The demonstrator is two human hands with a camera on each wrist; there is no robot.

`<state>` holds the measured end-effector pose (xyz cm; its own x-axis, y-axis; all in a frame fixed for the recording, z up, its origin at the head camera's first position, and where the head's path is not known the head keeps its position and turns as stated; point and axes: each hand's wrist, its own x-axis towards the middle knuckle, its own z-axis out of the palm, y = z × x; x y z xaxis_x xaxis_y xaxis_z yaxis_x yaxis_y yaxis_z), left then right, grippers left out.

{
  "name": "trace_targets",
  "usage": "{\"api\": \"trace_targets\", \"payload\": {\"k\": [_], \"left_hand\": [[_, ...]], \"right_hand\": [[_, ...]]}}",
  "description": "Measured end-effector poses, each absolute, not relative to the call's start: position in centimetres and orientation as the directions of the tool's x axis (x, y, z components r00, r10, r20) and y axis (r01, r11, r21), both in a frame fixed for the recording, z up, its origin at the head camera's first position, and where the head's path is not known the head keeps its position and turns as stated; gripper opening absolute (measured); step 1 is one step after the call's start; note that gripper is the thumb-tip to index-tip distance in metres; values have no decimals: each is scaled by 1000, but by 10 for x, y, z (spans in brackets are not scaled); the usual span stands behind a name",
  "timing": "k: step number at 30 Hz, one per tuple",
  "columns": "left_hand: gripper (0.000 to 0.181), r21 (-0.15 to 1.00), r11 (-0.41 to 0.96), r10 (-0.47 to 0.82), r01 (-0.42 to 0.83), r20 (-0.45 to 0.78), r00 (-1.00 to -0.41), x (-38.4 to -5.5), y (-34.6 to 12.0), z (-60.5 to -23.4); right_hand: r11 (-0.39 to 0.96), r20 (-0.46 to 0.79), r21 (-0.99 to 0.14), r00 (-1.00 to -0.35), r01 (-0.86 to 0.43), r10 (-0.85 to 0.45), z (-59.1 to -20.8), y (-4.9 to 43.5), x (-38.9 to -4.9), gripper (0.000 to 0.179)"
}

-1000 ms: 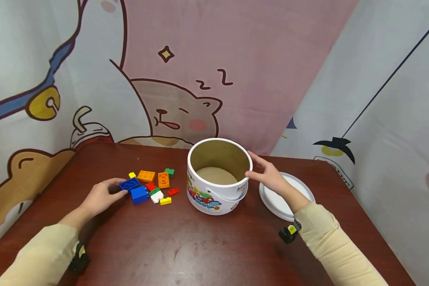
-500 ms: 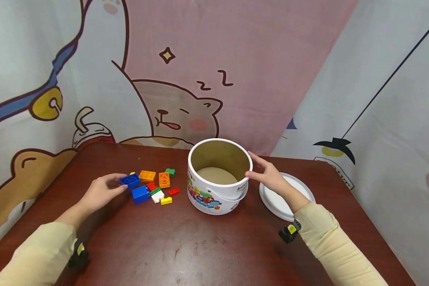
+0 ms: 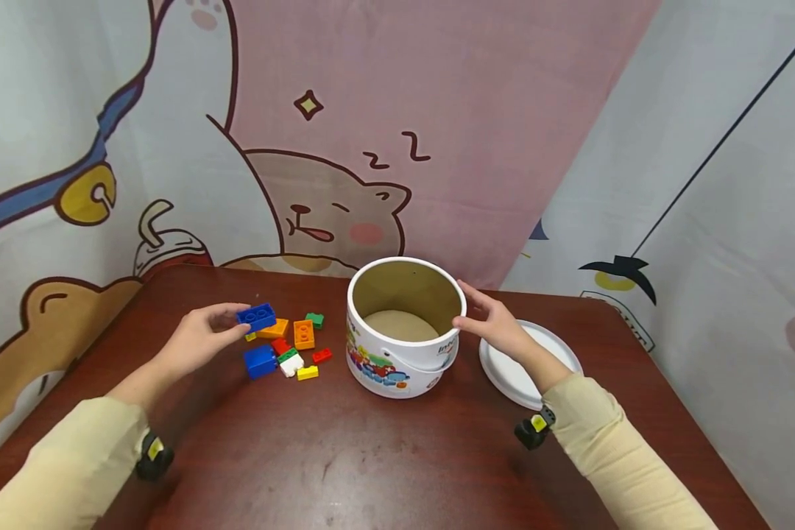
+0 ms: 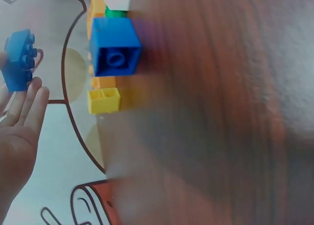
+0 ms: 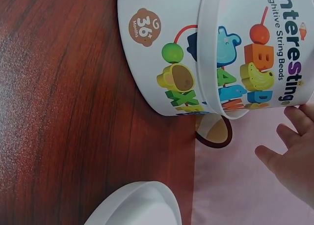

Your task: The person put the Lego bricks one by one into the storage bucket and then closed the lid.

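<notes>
Holding: the left hand [image 3: 202, 340], its thumb and fingertips pinching a rectangular blue plastic brick [image 3: 257, 318], which hangs above the table with its hollow underside up and its studs downward.

Resting: the right hand [image 3: 500, 327], fingers spread and unclenched, its fingertips touching the right side of a round white bucket [image 3: 391, 372] at the rim. The bucket stands upright at the far middle, open at the top, tan inside, with printed toy pictures outside and a white carrying handle [image 3: 420, 368] lowered on the near side.

Loose pieces, grouped to the left of the bucket: one cube-like blue plastic block [image 3: 260, 362], nearest the left hand's near side; one flat orange brick [image 3: 280, 329], partly behind the held brick; one smaller orange brick [image 3: 303, 334] to its right; one small green piece [image 3: 315, 320], far right; two red pieces, one central, one to the right; one white piece [image 3: 291, 366] just beside a green strip; two yellow pieces, one far left, one near.

Also: one round white lid [image 3: 523, 372], flat, right of the bucket; one reddish-brown wooden table [image 3: 344, 464]; one cartoon-printed cloth backdrop [image 3: 490, 110], far side.
</notes>
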<state>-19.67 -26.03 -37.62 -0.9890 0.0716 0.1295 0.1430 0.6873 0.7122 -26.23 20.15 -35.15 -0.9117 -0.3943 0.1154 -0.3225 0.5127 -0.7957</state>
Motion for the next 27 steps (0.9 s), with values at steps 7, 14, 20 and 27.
{"api": "trace_targets", "payload": {"k": [7,14,20,27], "left_hand": [[48,714,683,103,155,116,-988,-202,-248,-359],[46,718,671,144,187,122,-982,-208,-235,-343],[45,730,651,173,208,124,-977,-214,-221,-329],[43,747,614,224,256,146,-964,-220,-198,-310]], "right_hand": [[502,119,-804,-913,-320,-391,-351,202,-264,71],[501,112,-807,-912,-315,-394,-352,202,-263,72],[515,112,-797,-914,-317,-390,-352,203,-264,71],[520,102,-797,-917,-307,-386,-352,202,-263,72]]}}
